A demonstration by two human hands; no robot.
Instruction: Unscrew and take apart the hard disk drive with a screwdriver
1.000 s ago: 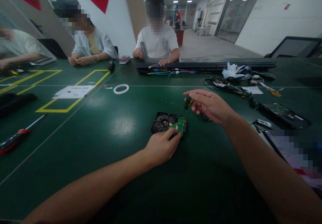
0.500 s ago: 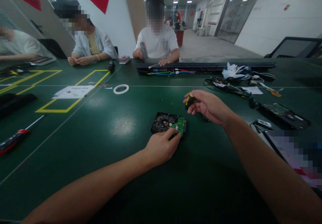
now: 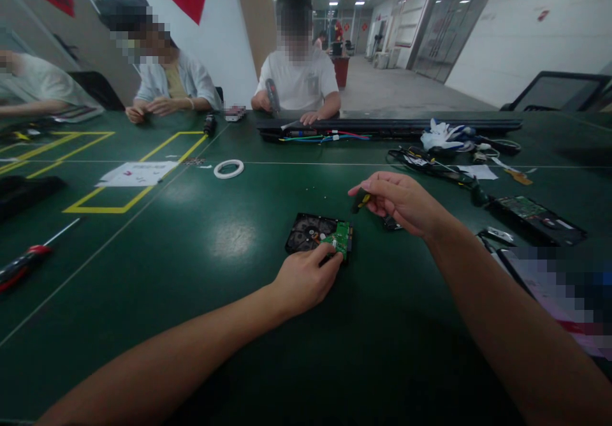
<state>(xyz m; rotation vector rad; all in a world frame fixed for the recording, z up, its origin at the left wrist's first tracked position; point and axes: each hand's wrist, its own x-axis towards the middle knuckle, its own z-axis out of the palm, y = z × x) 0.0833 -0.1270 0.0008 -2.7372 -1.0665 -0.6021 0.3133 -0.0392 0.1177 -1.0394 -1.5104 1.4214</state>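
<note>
Since the previous frame, the handle of the screwdriver has turned and dipped slightly within the right hand; the left hand keeps its place. The green table bears the hard drive, which serves as landmark and lies flat. The right forearm rises from the lower right; its hand is beyond and to the right of the drive, thumb and index finger pinching the handle, remaining fingers curled. The left forearm reaches in from the lower left; its hand, palm down and fingers bent narrowly, grips the drive's near right portion. A second drive lies well to the right of the landmark. The green circuit board covers the landmark's right end. The screwdriver's handle is above the drive's far right corner; its shaft cannot be made out.
</note>
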